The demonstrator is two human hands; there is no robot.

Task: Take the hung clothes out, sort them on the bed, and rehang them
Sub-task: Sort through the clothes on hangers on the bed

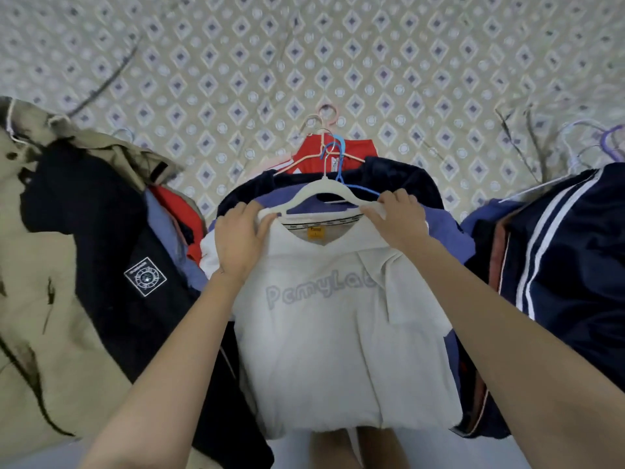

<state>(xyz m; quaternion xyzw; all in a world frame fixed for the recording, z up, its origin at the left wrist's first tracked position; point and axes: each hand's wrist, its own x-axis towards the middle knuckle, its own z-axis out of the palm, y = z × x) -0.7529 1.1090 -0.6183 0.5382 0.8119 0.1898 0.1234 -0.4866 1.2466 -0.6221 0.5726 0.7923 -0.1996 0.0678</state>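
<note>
The shirt (331,316) lies on its hanger (324,189) atop the middle pile on the bed (236,62), between a coat (50,282) at 9 o'clock and striped clothes (575,265) at 3 o'clock. The left hand (241,236) rests nearly flat on the shoulder at the shirt's 10 o'clock, while the right hand (397,220) curls round the hanger's arm at 1 o'clock. Both shoulders probably need seating evenly, collar centred, before lifting clear of the other hooks (333,147) at 12 o'clock.
</note>
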